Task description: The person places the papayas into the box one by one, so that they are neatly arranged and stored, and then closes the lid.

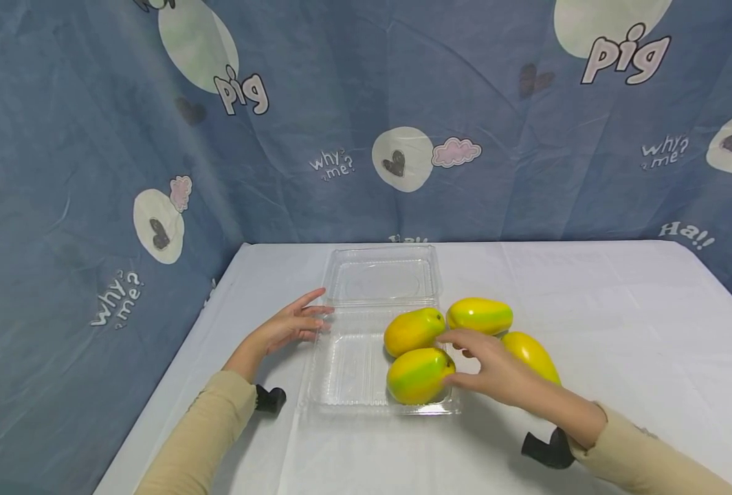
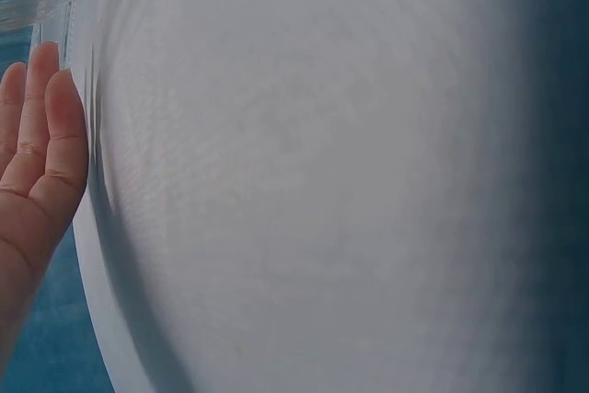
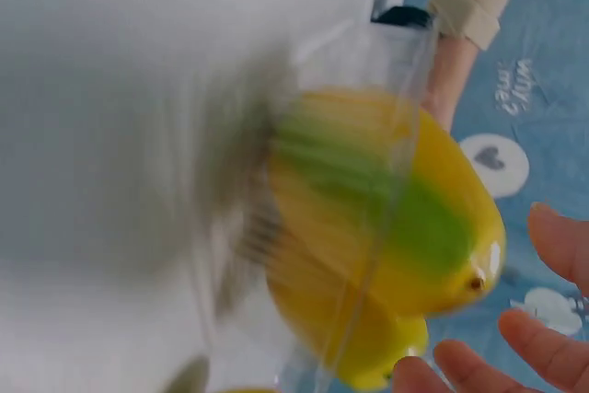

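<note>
A clear plastic clamshell box (image 1: 353, 371) lies unfolded on the table, its lid (image 1: 381, 275) laid back behind the base. In the right half of the base sit two yellow-green mangoes, a rear one (image 1: 412, 332) and a front one (image 1: 420, 377). My right hand (image 1: 489, 364) is beside their right ends, thumb and fingers spread apart; the right wrist view shows a gap between its fingers and the front mango (image 3: 414, 218). At the box's left edge, my left hand (image 1: 291, 324) has loosely extended fingers; whether they touch the plastic cannot be told.
Two more mangoes lie on the white table (image 1: 638, 357) right of the box: one (image 1: 480, 315) behind the right hand, another (image 1: 531, 354) partly hidden by it. A blue patterned cloth (image 1: 502, 192) hangs behind the table and along its left side.
</note>
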{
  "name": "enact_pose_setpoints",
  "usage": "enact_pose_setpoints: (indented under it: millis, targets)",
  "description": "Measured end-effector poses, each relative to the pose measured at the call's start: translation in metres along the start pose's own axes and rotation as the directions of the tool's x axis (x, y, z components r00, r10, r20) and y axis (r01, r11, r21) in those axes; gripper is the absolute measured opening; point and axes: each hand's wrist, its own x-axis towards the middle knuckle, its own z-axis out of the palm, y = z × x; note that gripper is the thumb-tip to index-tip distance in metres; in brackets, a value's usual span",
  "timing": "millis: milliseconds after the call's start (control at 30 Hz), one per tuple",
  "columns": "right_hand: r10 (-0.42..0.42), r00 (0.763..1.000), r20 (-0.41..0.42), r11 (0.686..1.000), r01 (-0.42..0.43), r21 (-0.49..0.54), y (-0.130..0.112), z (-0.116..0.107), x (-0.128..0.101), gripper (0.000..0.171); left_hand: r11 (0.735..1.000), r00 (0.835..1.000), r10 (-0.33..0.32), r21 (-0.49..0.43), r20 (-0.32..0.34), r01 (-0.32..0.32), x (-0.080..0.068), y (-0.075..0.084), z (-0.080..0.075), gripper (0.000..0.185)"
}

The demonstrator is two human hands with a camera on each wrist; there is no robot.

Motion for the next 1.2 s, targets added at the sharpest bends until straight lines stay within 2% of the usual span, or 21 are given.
enact_pose_setpoints:
  millis: [267,500,600,833,1100,1200]
  targets:
    - [0.126,0.99,-0.065,0.991,-0.128,-0.036,0.004,-0.027,-0.016,0.053,1.0,1.0,-0.002,0.009,-0.001,0.002,-0.001,0.0,0.0,0.074]
    - [0.162,0.978,-0.131,0.985,-0.169,-0.042,0.02,-0.039,-0.031,0.051,1.0,1.0,0.001,0.013,0.001,-0.001,-0.001,-0.002,-0.001,0.074]
    - [0.171,0.974,-0.146,0.983,-0.18,-0.048,0.027,-0.04,-0.036,0.052,1.0,1.0,-0.002,0.011,-0.003,0.002,0.0,-0.003,-0.001,0.074]
    - [0.25,0.957,-0.149,0.963,-0.261,-0.064,0.037,-0.042,-0.047,0.051,1.0,1.0,-0.006,0.01,-0.009,0.006,0.0,-0.002,0.0,0.074]
    - [0.291,0.944,-0.158,0.944,-0.31,-0.112,0.049,-0.035,-0.055,0.055,1.0,1.0,-0.02,0.007,-0.022,0.02,0.001,-0.002,0.0,0.074]
    - [0.281,0.945,-0.165,0.944,-0.304,-0.132,0.053,-0.031,-0.058,0.054,1.0,1.0,-0.018,0.001,-0.021,0.018,0.001,-0.001,0.001,0.074]
